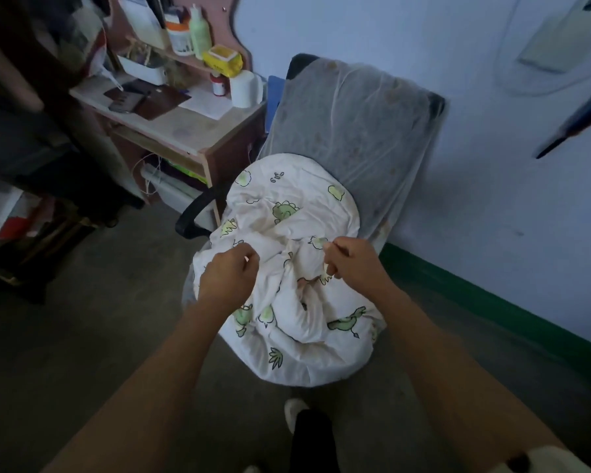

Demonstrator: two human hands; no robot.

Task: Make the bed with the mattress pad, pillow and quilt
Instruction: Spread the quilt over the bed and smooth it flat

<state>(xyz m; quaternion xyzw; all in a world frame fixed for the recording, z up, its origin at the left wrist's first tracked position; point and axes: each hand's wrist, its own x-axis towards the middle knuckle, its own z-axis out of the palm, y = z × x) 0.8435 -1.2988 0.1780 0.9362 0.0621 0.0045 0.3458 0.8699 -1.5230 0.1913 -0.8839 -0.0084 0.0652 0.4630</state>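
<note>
A person's left hand [226, 279] and right hand [350, 261] each pinch a fold of the bunched, dinosaur-print quilt [294, 268] heaped on a netting-draped chair [352, 124] near the wall, a cluttered desk [171, 121] at far left.

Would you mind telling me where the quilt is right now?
In the head view, the quilt lies bunched on the covered chair at centre frame, right of the desk; the left hand and right hand grip it.
</note>
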